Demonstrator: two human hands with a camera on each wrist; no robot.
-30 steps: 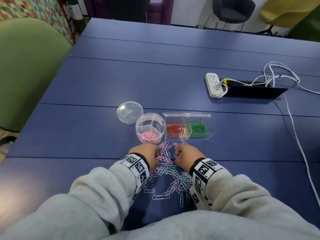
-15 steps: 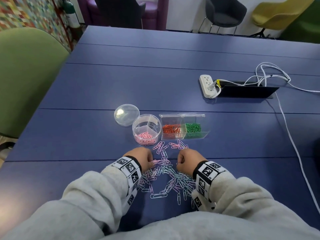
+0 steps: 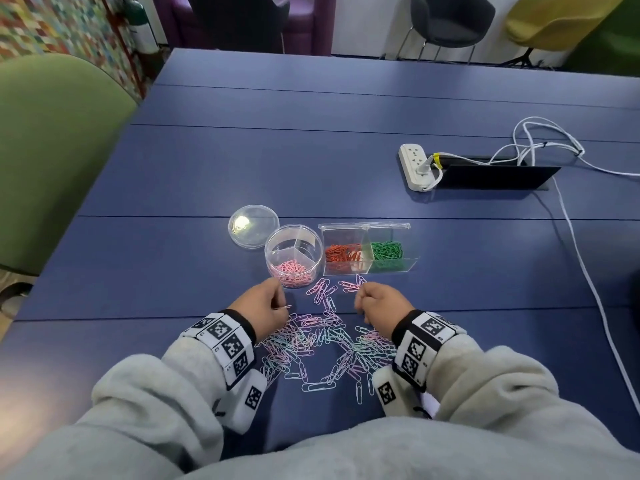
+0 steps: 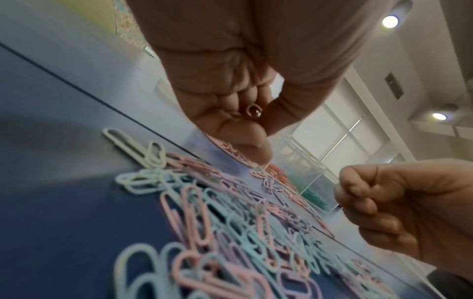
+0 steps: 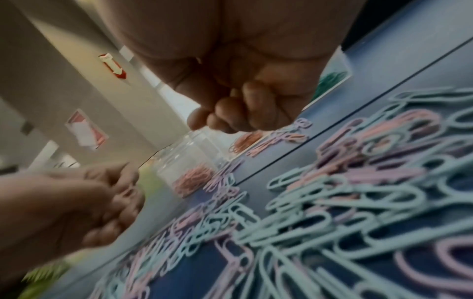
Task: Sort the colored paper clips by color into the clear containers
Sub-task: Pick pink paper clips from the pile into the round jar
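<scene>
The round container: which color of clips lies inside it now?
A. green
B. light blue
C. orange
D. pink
D. The round container holds only pink clips, in its near compartment; the orange clips and green clips lie in the rectangular box beside it.

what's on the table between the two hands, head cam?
In the head view, loose pastel paper clips lie on the blue table between the left hand and right hand, mostly pink and lilac.
</scene>
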